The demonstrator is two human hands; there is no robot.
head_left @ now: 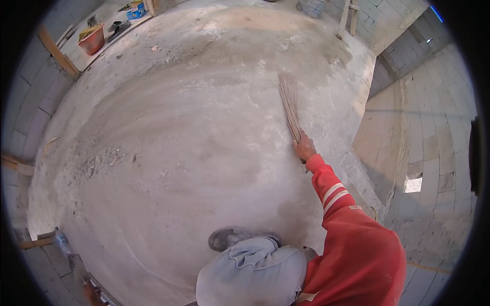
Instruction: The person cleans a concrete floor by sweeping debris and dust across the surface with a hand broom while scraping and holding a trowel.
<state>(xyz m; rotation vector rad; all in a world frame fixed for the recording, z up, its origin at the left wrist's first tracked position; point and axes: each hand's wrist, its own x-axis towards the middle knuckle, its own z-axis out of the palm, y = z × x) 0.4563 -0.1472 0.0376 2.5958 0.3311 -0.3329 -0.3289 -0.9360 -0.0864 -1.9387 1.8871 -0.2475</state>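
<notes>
My right hand [305, 147] is closed round the bound end of a stick broom [289, 102], with the arm stretched forward in a red sleeve. The broom's thin bristles point away from me and rest on the dusty concrete floor [204, 153]. Pale swept arcs curve across this floor to the left of the broom. I cannot see my left hand. Below, my bent knee in light jeans and a dusty dark shoe [224, 238] show near the bottom edge.
Small rubble [102, 160] lies on the left of the floor. A red bucket [92, 40] and dark sandals [119, 29] stand beyond a doorway at the upper left. A floor opening lies on the right beside a block wall [434, 132]. A plastic bottle [62, 241] is at the lower left.
</notes>
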